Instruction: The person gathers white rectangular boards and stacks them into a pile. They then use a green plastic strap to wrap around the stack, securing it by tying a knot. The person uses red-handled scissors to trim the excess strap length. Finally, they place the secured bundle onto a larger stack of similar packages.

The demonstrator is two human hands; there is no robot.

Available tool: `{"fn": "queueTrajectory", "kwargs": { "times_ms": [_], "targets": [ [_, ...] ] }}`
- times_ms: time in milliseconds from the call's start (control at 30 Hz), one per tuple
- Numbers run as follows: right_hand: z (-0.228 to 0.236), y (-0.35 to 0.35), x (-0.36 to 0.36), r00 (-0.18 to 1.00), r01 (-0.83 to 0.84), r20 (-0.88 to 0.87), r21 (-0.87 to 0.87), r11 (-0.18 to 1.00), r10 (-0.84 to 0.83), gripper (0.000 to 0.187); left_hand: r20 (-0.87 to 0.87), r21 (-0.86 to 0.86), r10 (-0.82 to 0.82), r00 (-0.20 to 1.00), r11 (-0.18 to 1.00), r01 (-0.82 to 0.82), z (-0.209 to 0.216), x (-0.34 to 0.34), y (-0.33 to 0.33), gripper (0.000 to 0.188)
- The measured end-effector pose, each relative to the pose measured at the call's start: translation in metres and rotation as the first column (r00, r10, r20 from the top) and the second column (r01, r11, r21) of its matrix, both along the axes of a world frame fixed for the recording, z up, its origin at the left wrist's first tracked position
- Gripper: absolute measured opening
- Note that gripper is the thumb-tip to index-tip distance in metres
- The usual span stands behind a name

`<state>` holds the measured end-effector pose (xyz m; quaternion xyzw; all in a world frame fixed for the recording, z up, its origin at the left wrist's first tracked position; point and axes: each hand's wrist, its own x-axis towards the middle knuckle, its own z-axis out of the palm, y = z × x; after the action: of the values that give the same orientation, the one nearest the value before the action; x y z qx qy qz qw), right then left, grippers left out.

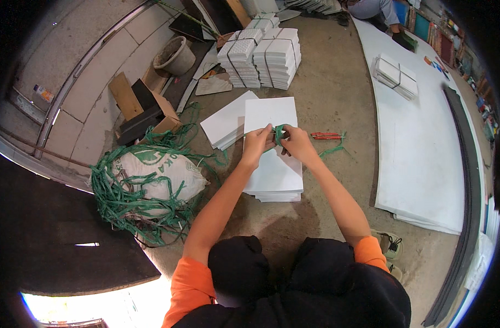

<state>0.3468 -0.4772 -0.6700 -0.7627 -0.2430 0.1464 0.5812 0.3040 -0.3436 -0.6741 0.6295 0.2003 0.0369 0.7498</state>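
Head view: found on the concrete floor, a squared stack of white sheets, placed directly in front of black-clad knees. Found above the middle of that stack, both hands close together. Left hand: over the stack's left edge, thumb and forefinger closed on green twine, remaining fingers curled. Right hand: toward the stack's right edge, fingertips bent inward and pinched on the same twine, exact contact partly hidden. Seen just beside the stack's upper left edge: a second, slanted pile of white sheets. Beyond the right edge, lying on the floor: a red-handled hand tool, with a green twine scrap next to it.

Noted to the left: a white sack, draped along its left and lower sides with a tangle of green twine. Behind it, an open cardboard box; farther back, a grey bucket, tilted, and tied white bundles.

Noted to the right: large white boards, bearing a strapped white bundle near the upper left edge and a long dark strip along the right edge. Visible past the boards' upper edge: part of another person.
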Motion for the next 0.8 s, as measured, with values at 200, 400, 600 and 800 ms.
{"fn": "queueTrajectory", "kwargs": {
  "times_ms": [200, 400, 600, 800],
  "targets": [
    [0.011, -0.004, -0.001, 0.998, -0.043, 0.042, -0.072, 0.996, 0.046, 0.017, 0.009, 0.305, -0.117, 0.993, 0.946, 0.109, 0.004, -0.009, 0.002, 0.027],
    [0.003, -0.014, 0.024, 0.913, 0.057, 0.397, -0.347, 0.936, 0.091, 0.019, 0.075, 0.054, -0.088, 0.993, 0.995, 0.084, 0.002, -0.011, 0.001, 0.025],
    [0.037, -0.015, 0.037, 0.831, 0.019, -0.536, 0.295, 0.955, 0.149, 0.033, 0.065, -0.102, -0.136, 0.989, 0.985, 0.142, -0.020, -0.013, 0.029, 0.025],
    [0.061, -0.044, 0.058, 0.972, -0.191, -0.172, -0.169, 0.967, 0.161, 0.029, 0.118, 0.722, 0.008, 0.993, 0.686, -0.091, 0.008, -0.019, 0.007, 0.028]
  ]
}}
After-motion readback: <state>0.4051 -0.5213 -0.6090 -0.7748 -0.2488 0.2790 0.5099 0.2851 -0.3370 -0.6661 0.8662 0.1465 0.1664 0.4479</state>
